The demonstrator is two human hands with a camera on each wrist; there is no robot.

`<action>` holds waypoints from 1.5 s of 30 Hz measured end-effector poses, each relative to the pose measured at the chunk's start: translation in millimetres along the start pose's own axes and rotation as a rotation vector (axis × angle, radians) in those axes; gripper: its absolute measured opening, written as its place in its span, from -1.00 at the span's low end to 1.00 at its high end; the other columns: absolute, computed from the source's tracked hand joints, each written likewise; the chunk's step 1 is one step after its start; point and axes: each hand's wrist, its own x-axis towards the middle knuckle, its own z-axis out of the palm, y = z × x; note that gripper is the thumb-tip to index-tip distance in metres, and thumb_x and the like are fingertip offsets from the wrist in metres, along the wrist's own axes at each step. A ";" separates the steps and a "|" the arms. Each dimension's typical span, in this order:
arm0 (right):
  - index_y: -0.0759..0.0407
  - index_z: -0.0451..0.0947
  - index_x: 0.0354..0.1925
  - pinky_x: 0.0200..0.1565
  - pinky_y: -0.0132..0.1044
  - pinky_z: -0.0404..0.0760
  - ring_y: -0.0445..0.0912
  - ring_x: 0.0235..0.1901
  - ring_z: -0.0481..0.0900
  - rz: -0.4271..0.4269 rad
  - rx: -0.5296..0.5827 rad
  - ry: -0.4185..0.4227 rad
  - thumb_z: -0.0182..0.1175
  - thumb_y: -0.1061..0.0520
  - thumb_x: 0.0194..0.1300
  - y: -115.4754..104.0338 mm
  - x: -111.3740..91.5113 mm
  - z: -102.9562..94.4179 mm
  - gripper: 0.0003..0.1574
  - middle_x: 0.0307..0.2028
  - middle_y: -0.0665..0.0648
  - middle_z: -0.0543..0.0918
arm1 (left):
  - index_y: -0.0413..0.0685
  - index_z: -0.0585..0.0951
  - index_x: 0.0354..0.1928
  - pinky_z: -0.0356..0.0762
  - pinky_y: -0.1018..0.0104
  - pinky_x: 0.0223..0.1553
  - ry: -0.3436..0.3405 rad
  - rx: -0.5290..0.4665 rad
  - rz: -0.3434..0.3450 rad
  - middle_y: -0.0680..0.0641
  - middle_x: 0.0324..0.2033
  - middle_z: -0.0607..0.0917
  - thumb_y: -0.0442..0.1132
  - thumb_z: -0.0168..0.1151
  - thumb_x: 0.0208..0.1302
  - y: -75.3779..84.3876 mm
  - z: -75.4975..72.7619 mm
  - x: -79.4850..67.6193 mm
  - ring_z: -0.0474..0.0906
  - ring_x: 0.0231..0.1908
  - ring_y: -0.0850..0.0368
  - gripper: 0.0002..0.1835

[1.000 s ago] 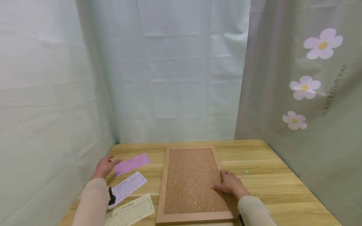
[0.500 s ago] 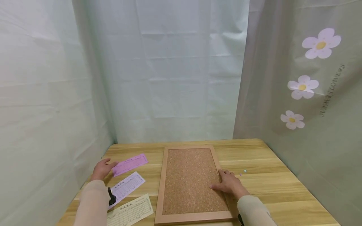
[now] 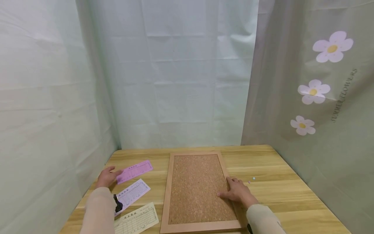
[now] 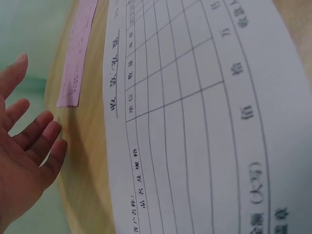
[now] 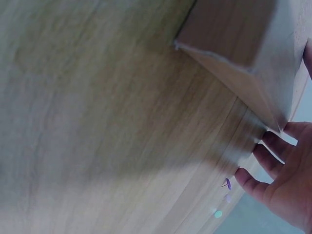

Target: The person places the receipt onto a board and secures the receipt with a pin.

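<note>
My left hand [image 3: 107,177] is beside the left end of a pink printed slip [image 3: 135,171], fingers spread and holding nothing. Its thumb overlaps the slip's edge in the head view, but the left wrist view shows a gap between fingers and slip [image 4: 77,58]. A white printed form [image 3: 133,192] lies nearer, partly hidden by my left wrist; it fills much of the left wrist view. At the front lies a yellow form [image 3: 140,218]. My right hand [image 3: 238,191] rests at the right edge of a framed cork board [image 3: 198,188], thumb on the cork and fingers outside the frame.
Right of the board, small thumbtacks lie on the wooden table [image 3: 292,198]: a purple one [image 5: 228,184], a pale one [image 5: 227,198] and a teal one [image 5: 218,214]. Pale curtains [image 3: 181,81] enclose the table on the left, back and right.
My left hand has moved slightly nearer me along the pink slip's left end. My right hand stays at the board's edge; the papers and board look unmoved.
</note>
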 end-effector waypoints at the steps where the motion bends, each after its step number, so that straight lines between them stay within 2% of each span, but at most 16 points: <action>1: 0.35 0.22 0.43 0.15 0.38 0.30 0.43 0.29 0.23 0.000 -0.001 0.002 0.37 -0.44 0.06 0.3 -0.2 0.1 0.29 0.28 0.52 0.34 | -0.47 0.09 0.44 -0.11 -0.34 0.35 -0.001 -0.005 -0.013 -0.54 0.41 0.03 0.08 0.16 0.41 -0.4 0.3 -0.5 -0.11 0.39 -0.53 -0.12; 7: 0.36 0.22 0.43 0.13 0.39 0.31 0.43 0.29 0.24 -0.009 -0.004 0.009 0.38 -0.42 0.07 0.3 -1.2 0.5 0.28 0.27 0.52 0.35 | -0.48 0.14 0.42 -0.10 -0.33 0.35 -0.011 -0.001 -0.045 -0.56 0.39 0.05 0.03 0.16 0.41 -4.3 1.5 -1.7 -0.08 0.38 -0.54 -0.17; 14: 0.37 0.22 0.43 0.12 0.41 0.30 0.43 0.29 0.24 -0.013 -0.008 0.015 0.38 -0.41 0.08 -0.6 -1.5 -0.3 0.27 0.28 0.51 0.35 | -0.58 0.16 0.36 -0.04 -0.29 0.35 -0.008 0.022 -0.015 -0.59 0.35 0.11 -0.01 0.15 0.40 -11.0 4.9 -2.2 -0.01 0.34 -0.55 -0.19; 26: 0.38 0.22 0.42 0.13 0.41 0.30 0.44 0.29 0.23 -0.009 -0.007 0.017 0.39 -0.41 0.07 -0.9 -2.0 0.2 0.27 0.28 0.52 0.34 | -0.61 0.23 0.32 0.01 -0.28 0.34 0.017 0.011 -0.020 -0.57 0.32 0.20 -0.08 0.18 0.35 -13.4 9.8 -4.1 0.10 0.30 -0.55 -0.24; 36: 0.37 0.22 0.43 0.13 0.41 0.29 0.45 0.30 0.22 -0.012 -0.003 0.015 0.38 -0.41 0.08 -0.1 -2.0 -0.1 0.27 0.29 0.51 0.34 | -0.66 0.27 0.27 0.10 -0.28 0.30 0.046 0.035 0.009 -0.60 0.27 0.26 -0.14 0.23 0.33 -15.7 13.7 -4.5 0.18 0.25 -0.56 -0.27; 39: 0.37 0.22 0.43 0.12 0.41 0.30 0.45 0.29 0.23 -0.018 -0.005 0.016 0.38 -0.41 0.09 0.2 -2.3 -0.1 0.26 0.28 0.51 0.34 | -0.67 0.29 0.25 0.14 -0.29 0.28 0.060 0.057 0.023 -0.61 0.25 0.30 -0.16 0.24 0.32 -16.1 15.0 -4.3 0.23 0.22 -0.56 -0.29; 45: 0.37 0.22 0.43 0.12 0.41 0.30 0.44 0.28 0.24 -0.019 -0.008 0.016 0.37 -0.41 0.09 -0.4 -2.8 -0.7 0.26 0.28 0.51 0.35 | -0.60 0.36 0.23 0.19 -0.28 0.24 0.124 0.184 0.037 -0.56 0.21 0.39 -0.14 0.27 0.26 -13.7 18.3 -2.9 0.30 0.18 -0.54 -0.30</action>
